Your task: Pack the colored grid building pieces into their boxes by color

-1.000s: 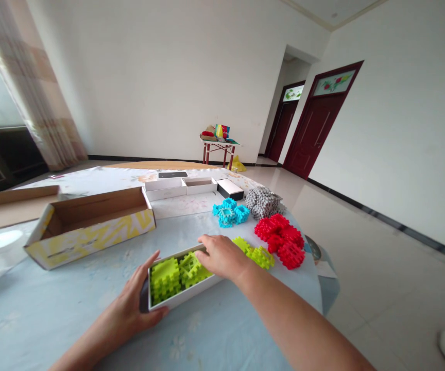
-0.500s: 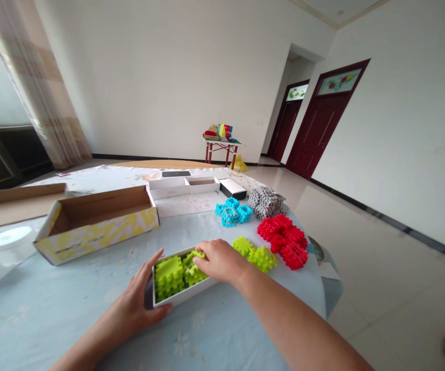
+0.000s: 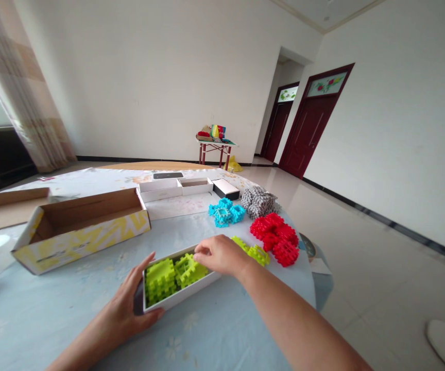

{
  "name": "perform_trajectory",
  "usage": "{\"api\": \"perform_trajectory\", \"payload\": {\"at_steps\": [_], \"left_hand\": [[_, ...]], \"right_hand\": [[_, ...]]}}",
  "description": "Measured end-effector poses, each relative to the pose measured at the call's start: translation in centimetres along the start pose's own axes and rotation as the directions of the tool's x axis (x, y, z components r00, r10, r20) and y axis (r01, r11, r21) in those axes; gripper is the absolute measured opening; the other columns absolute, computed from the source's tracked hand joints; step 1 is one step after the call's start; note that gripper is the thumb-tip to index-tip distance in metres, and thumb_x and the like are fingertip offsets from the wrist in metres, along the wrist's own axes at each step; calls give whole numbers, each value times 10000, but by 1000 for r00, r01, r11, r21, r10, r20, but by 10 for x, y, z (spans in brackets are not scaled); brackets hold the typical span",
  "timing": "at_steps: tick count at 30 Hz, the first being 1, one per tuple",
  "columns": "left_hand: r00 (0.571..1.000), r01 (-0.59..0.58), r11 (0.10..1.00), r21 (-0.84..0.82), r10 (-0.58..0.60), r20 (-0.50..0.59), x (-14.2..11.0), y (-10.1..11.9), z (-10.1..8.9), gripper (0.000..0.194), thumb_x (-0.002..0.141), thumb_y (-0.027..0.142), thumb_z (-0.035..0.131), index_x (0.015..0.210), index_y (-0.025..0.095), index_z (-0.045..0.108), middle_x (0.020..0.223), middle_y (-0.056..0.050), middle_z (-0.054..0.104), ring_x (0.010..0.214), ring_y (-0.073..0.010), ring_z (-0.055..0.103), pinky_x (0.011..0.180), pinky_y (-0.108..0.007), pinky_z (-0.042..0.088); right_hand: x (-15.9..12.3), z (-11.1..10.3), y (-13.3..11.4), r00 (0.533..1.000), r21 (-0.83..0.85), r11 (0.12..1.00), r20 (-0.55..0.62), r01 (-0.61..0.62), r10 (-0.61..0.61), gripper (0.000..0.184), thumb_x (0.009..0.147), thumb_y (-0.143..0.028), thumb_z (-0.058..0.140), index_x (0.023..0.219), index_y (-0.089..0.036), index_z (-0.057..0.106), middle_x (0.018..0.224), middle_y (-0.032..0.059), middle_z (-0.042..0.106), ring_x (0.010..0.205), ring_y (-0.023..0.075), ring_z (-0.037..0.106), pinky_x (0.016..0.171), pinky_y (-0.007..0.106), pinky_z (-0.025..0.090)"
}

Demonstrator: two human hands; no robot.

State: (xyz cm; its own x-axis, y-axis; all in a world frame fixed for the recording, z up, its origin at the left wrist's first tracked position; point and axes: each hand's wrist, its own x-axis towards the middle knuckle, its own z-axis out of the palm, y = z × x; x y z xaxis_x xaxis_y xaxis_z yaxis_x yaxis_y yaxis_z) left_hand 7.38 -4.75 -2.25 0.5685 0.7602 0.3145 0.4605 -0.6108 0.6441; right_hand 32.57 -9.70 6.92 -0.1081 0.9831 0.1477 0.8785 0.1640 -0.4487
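Note:
A narrow white box lies on the table, packed at its left with lime-green interlocking pieces. My left hand grips its left end, thumb along the near side and fingers at the far side. One stack of green squares fills that end, and a tilted green block sits beside it. Over the box's right part is my right hand, fingers curled together next to the tilted block; whatever they hold is hidden. More green pieces lie just beyond this hand, partly covered by it.
Blue pieces, a grey pile and red pieces lie along the right. A yellow-and-white cardboard box stands open at left. White trays, a black-and-white box and a dark flat device lie farther back.
My right hand has drawn back slightly from the tilted green block, showing more of it. My left hand keeps its grip on the box. The whole view has shifted a little.

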Motion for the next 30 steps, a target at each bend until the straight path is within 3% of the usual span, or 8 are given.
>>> {"api": "perform_trajectory", "payload": {"at_steps": [4,9,12,15,20,24,30], "left_hand": [[1000,5,1000,-13,-5,-8,1,0,0,858,679,356,595,1390,259,124,1305,-96,433,1166,-272,463,990,-444,344],[999,43,999,-27,-42,33,2,-4,-5,888,685,387,620,1391,267,94,1323,-93,429,1138,-267,499,956,-404,397],[994,96,995,-32,-94,46,2,-7,-7,888,694,401,611,1393,283,76,1335,-87,424,1135,-273,503,927,-402,427],[992,125,991,-46,-124,21,2,-6,-6,890,678,394,621,1393,271,105,1316,-99,442,1128,-288,507,915,-412,436],[994,105,992,-70,-106,-14,1,-5,-4,853,686,373,614,1387,297,134,1299,-90,463,1106,-285,524,899,-417,450],[996,87,994,-60,-89,-21,-1,-1,-6,869,689,342,631,1392,306,121,1311,-87,449,1119,-279,516,895,-406,457],[995,97,992,-83,-97,16,-3,4,-9,856,705,286,621,1394,288,114,1337,-90,425,1140,-256,500,924,-376,435]], "right_hand": [[-9,-33,30,983,85,993,-152,-88,100,296,775,-389,534,975,-197,638,886,39,682,791,157,614,701,239,438],[-35,-53,66,978,-94,973,-20,-211,210,399,696,-424,611,1028,-202,616,911,58,669,847,203,609,721,276,439],[-43,-48,78,970,-175,958,47,-227,239,471,687,-443,609,1090,-201,579,1014,81,646,926,229,590,773,303,427],[-38,-38,82,967,-212,946,14,-246,255,502,716,-448,575,1137,-178,534,1087,109,613,1004,238,558,820,311,403],[-17,-19,79,941,-309,896,10,-318,337,546,661,-527,599,1066,-166,542,1017,127,631,952,260,579,755,311,414],[-9,-6,78,947,-355,888,23,-293,322,472,643,-392,628,1047,-160,550,1018,143,620,975,278,563,779,333,409],[-6,-10,80,976,-251,944,-22,-214,215,591,632,-257,627,1190,-143,468,1142,152,552,1092,274,484,887,357,380]]}}
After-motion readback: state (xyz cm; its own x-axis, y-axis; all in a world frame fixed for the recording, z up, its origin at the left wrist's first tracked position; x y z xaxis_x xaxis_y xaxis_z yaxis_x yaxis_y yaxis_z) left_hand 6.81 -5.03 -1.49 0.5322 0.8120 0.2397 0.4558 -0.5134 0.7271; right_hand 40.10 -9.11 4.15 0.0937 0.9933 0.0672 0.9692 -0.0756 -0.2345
